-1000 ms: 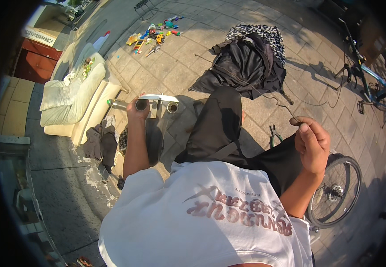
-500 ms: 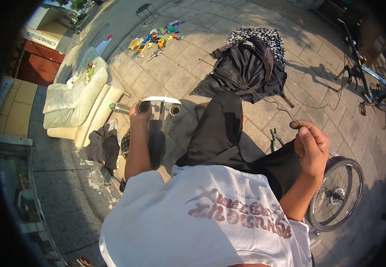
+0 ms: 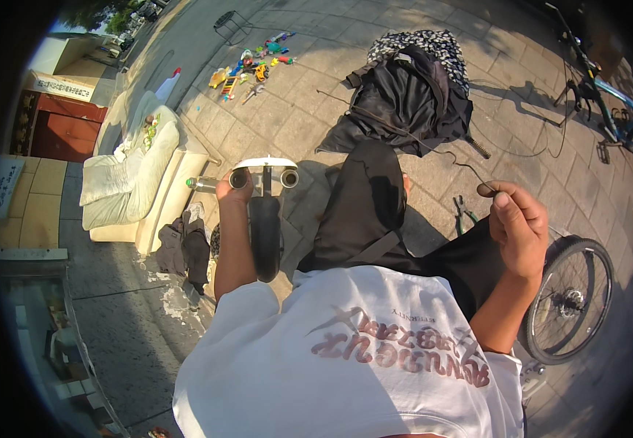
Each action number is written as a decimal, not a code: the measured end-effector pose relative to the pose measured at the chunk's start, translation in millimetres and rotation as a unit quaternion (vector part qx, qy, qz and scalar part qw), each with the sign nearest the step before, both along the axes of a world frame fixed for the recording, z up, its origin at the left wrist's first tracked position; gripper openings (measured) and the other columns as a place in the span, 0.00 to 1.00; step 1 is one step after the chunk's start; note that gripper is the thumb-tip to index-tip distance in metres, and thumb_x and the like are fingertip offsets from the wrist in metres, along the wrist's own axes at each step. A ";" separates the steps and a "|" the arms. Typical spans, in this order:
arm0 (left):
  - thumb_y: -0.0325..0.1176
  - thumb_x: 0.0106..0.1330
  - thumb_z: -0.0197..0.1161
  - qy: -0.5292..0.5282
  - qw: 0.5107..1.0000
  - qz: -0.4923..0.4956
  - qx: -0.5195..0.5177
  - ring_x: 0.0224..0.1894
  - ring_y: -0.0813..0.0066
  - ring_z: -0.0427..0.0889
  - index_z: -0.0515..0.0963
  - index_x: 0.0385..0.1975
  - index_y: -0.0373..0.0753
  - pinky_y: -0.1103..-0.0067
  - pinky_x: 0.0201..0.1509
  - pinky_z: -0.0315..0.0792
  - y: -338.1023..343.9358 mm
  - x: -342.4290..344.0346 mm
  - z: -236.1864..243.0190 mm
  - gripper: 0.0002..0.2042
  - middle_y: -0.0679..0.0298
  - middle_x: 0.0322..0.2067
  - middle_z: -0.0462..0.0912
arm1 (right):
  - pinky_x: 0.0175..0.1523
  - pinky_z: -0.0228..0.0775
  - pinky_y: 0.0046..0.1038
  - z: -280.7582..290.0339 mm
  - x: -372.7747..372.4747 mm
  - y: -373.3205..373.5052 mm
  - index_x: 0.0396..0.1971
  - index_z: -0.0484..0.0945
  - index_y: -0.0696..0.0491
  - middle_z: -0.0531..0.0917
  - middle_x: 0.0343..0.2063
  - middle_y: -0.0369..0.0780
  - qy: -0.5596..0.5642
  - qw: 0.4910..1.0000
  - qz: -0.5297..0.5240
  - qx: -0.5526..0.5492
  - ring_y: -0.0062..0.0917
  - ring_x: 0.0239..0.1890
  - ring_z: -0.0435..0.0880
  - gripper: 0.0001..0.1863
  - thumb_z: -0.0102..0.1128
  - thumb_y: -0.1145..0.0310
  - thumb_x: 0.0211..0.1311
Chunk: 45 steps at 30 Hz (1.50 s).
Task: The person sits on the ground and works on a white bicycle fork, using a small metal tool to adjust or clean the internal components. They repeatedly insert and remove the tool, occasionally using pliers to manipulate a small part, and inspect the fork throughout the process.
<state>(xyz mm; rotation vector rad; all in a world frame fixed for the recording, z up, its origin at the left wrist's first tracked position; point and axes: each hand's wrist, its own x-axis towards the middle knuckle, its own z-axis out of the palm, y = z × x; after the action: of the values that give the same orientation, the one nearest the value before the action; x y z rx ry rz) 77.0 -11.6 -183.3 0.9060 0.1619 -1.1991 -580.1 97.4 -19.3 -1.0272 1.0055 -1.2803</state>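
Observation:
My left hand (image 3: 235, 191) is closed round one of two open tubes on a white arched piece (image 3: 267, 162), which looks like a bicycle fork. A dark, rounded tyre-like part (image 3: 265, 237) hangs below the arch, between the tubes. My right hand (image 3: 519, 219), raised over my right thigh, pinches the near end of a thin, bent wire (image 3: 470, 169) between thumb and forefinger. That wire runs away to the left, over a dark cloth bundle (image 3: 411, 98). Pliers with green-and-black handles (image 3: 463, 213) lie on the paving beside my right leg.
A bicycle wheel (image 3: 570, 303) lies at the right, and a bicycle (image 3: 616, 109) stands farther off. A dark coil spring (image 3: 479, 149) rests by the cloth. Colourful toys (image 3: 254, 69), a pale sofa (image 3: 174, 193) and dark clothes (image 3: 185, 244) are at the left.
The view has shifted slightly. The white arched piece now sits more level, with both tube mouths facing me. My right hand keeps its pinch on the wire.

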 end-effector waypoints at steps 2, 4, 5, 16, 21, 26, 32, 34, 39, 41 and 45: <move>0.31 0.79 0.39 0.019 0.999 0.025 0.016 0.43 0.60 0.86 0.76 0.47 0.29 0.65 0.51 0.83 -0.7 -2.6 -0.2 0.17 0.50 0.41 0.85 | 0.23 0.45 0.16 -0.6 -0.8 -0.7 0.47 0.83 0.63 0.69 0.18 0.23 -0.005 1.000 -0.001 0.001 0.06 0.17 0.58 0.14 0.57 0.67 0.75; 0.30 0.78 0.39 0.044 0.999 0.018 0.007 0.43 0.60 0.86 0.76 0.48 0.28 0.66 0.51 0.83 0.0 -6.9 -0.1 0.17 0.51 0.41 0.85 | 0.23 0.45 0.16 -0.9 -1.3 -2.2 0.47 0.83 0.64 0.69 0.17 0.24 -0.009 1.000 -0.002 0.003 0.06 0.17 0.57 0.14 0.56 0.68 0.75; 0.30 0.78 0.40 0.057 0.998 0.027 -0.006 0.43 0.60 0.86 0.76 0.48 0.27 0.66 0.51 0.83 1.0 -9.2 0.0 0.16 0.51 0.40 0.85 | 0.23 0.45 0.16 -0.7 -1.3 -3.2 0.47 0.83 0.64 0.68 0.17 0.24 -0.005 1.000 0.000 -0.004 0.06 0.17 0.58 0.14 0.56 0.68 0.75; 0.33 0.79 0.44 0.027 0.998 0.061 0.018 0.41 0.59 0.86 0.74 0.49 0.27 0.65 0.51 0.82 2.0 -28.2 2.7 0.16 0.51 0.40 0.85 | 0.23 0.48 0.17 -0.1 -1.8 -12.4 0.47 0.83 0.64 0.68 0.16 0.26 0.015 1.000 0.007 -0.011 0.08 0.17 0.59 0.15 0.57 0.67 0.75; 0.33 0.78 0.48 -0.010 0.996 0.077 0.044 0.39 0.60 0.86 0.73 0.48 0.33 0.67 0.47 0.82 6.8 -35.2 4.5 0.10 0.54 0.40 0.83 | 0.22 0.48 0.17 1.6 2.1 -15.4 0.47 0.82 0.65 0.67 0.17 0.26 0.014 1.000 0.016 -0.015 0.08 0.16 0.59 0.16 0.57 0.66 0.76; 0.30 0.77 0.51 0.011 0.997 0.077 0.027 0.37 0.61 0.85 0.72 0.44 0.32 0.68 0.43 0.83 13.5 -39.0 4.8 0.07 0.54 0.37 0.83 | 0.22 0.47 0.17 8.1 5.7 -15.2 0.48 0.81 0.66 0.67 0.17 0.26 0.015 1.000 0.017 -0.018 0.08 0.16 0.59 0.16 0.56 0.66 0.76; 0.31 0.76 0.50 0.037 0.996 0.085 -0.003 0.34 0.60 0.83 0.71 0.38 0.34 0.68 0.39 0.82 17.0 -40.2 6.3 0.07 0.55 0.34 0.81 | 0.22 0.47 0.16 12.5 9.8 -11.3 0.48 0.81 0.65 0.66 0.17 0.25 0.032 0.999 0.023 -0.017 0.08 0.17 0.58 0.16 0.56 0.66 0.76; 0.29 0.75 0.49 0.020 0.996 0.088 0.009 0.35 0.59 0.82 0.71 0.38 0.33 0.68 0.41 0.82 16.6 -39.0 7.3 0.06 0.54 0.33 0.80 | 0.22 0.47 0.16 12.4 12.4 -10.4 0.47 0.82 0.65 0.66 0.17 0.25 0.040 0.999 0.022 -0.023 0.08 0.17 0.58 0.16 0.56 0.65 0.76; 0.30 0.76 0.49 0.072 0.991 0.112 -0.005 0.36 0.59 0.83 0.71 0.39 0.33 0.67 0.43 0.83 16.2 -33.9 8.0 0.07 0.54 0.34 0.81 | 0.20 0.45 0.16 11.5 17.2 -9.6 0.47 0.80 0.65 0.64 0.15 0.26 0.039 0.999 0.015 -0.034 0.08 0.15 0.55 0.14 0.55 0.67 0.77; 0.29 0.76 0.49 0.065 0.992 0.112 -0.007 0.36 0.60 0.84 0.74 0.40 0.29 0.67 0.42 0.84 17.3 -33.0 8.3 0.09 0.54 0.33 0.82 | 0.19 0.45 0.16 11.5 17.4 -9.0 0.47 0.80 0.65 0.64 0.15 0.26 0.044 0.998 0.016 -0.031 0.08 0.15 0.55 0.14 0.55 0.67 0.77; 0.30 0.77 0.48 0.047 0.991 0.123 0.010 0.37 0.61 0.85 0.76 0.41 0.28 0.67 0.42 0.85 20.9 -33.1 10.4 0.12 0.55 0.35 0.84 | 0.20 0.45 0.16 11.4 17.1 -6.6 0.47 0.80 0.65 0.64 0.15 0.25 0.034 0.999 0.016 -0.031 0.08 0.14 0.55 0.15 0.55 0.67 0.77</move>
<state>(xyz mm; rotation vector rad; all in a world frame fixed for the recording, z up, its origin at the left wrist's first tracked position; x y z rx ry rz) 43.9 9.3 -172.9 0.8214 0.3517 -1.0121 -563.0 90.8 -7.9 -1.1374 1.0031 -1.2642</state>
